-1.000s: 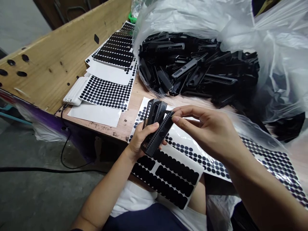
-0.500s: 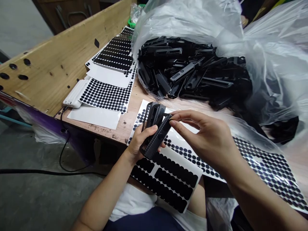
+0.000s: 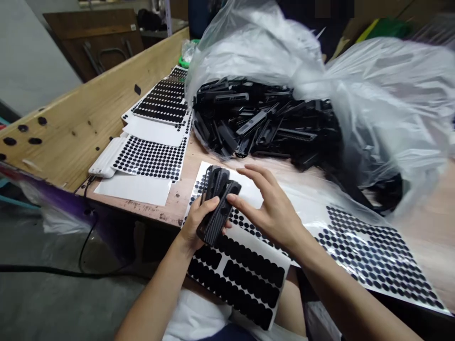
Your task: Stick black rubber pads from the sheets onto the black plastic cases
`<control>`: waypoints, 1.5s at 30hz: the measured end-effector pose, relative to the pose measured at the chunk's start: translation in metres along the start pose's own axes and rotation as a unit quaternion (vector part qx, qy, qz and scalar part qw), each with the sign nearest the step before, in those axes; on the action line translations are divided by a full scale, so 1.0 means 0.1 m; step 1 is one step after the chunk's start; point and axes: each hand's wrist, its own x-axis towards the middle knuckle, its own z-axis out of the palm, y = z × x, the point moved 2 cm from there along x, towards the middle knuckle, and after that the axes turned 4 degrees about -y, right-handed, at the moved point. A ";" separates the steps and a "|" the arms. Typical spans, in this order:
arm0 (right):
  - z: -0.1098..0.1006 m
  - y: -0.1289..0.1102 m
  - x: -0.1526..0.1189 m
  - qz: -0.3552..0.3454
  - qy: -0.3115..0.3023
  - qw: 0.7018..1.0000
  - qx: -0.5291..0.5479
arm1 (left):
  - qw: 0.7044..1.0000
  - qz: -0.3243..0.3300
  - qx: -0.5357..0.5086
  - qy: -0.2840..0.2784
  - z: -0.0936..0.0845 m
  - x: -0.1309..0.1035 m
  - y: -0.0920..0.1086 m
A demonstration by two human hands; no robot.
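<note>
Two black patterned plastic pieces (image 3: pixel 217 215) are gripped side by side in my left hand (image 3: pixel 196 221), its thumb across them. My right hand (image 3: pixel 272 208) is just to their right, fingers apart, with its thumb tip at the edge of the nearer piece. Below, a sheet of large black stickers (image 3: pixel 245 277) lies over my lap. Under and behind my hands, a white sheet with round black dots (image 3: pixel 369 246) covers the table's front edge.
A clear plastic bag (image 3: pixel 259 42) spills many black plastic parts (image 3: pixel 256 123) at the back. Sticker sheets (image 3: pixel 147 156) and a white device (image 3: pixel 108 156) with a cable lie at left, beside a wooden board (image 3: pixel 88 104). A green basket (image 3: pixel 184 62) is behind.
My right hand has loosened its pinch at the top of the nearer piece, and its fingers have spread. The view has shifted, so the table sits lower and further left.
</note>
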 end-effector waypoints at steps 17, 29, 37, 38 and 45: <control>-0.85 1.16 -0.14 0.361 0.262 0.885 -0.132 | 0.996 0.051 -0.068 0.019 0.04 0.05 0.04; -0.29 0.13 -0.08 -0.053 -0.192 0.887 0.417 | 0.997 0.012 -0.073 0.010 0.00 0.09 0.00; -0.13 0.02 0.22 -0.070 -0.205 0.926 0.308 | 0.996 0.029 -0.079 -0.043 -0.02 0.06 0.01; -0.13 0.01 0.22 -0.080 -0.190 0.935 0.290 | 0.996 0.035 -0.076 -0.039 -0.01 0.05 0.02; 0.01 0.26 -0.04 0.121 -0.110 0.986 0.045 | 0.996 0.055 -0.069 -0.018 0.00 0.05 -0.02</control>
